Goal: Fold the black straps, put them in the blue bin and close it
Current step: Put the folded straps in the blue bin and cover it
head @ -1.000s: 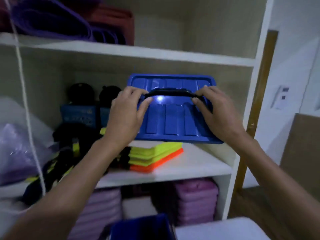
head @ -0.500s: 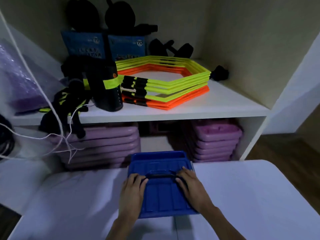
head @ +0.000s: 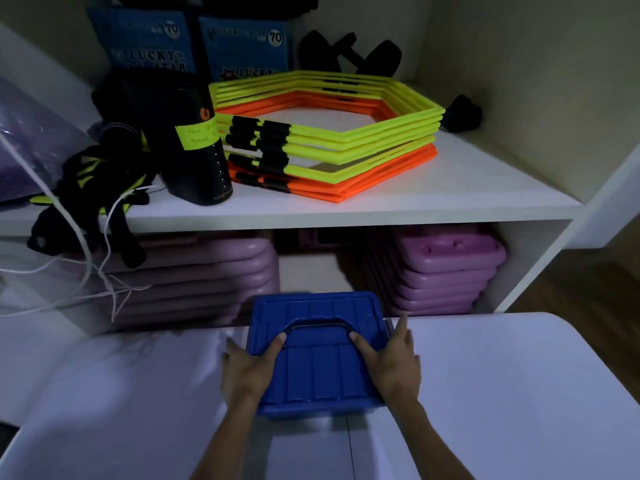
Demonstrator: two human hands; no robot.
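The blue bin (head: 313, 408) stands on the white table (head: 502, 393), near its far edge. Its ribbed blue lid (head: 315, 372) lies flat on top, with the black handle (head: 317, 323) folded down. My left hand (head: 251, 370) holds the lid's left edge, thumb on top. On the right edge sits my right hand (head: 393, 367), thumb on the lid and forefinger pointing along the side. The lid hides whatever is inside the bin. A bundle of black and yellow straps (head: 88, 187) hangs over the shelf's left end.
A white shelf unit (head: 381, 211) stands right behind the table. It carries stacked yellow and orange hexagon rings (head: 332, 136), a black cylinder (head: 194, 147) and blue boxes (head: 242, 46). Purple step boards (head: 446, 271) fill the lower shelf. White cords (head: 86, 268) dangle at the left.
The lid came down from in front of the shelf onto the bin on the table. My hands have since slid from the handle out to the lid's two sides.
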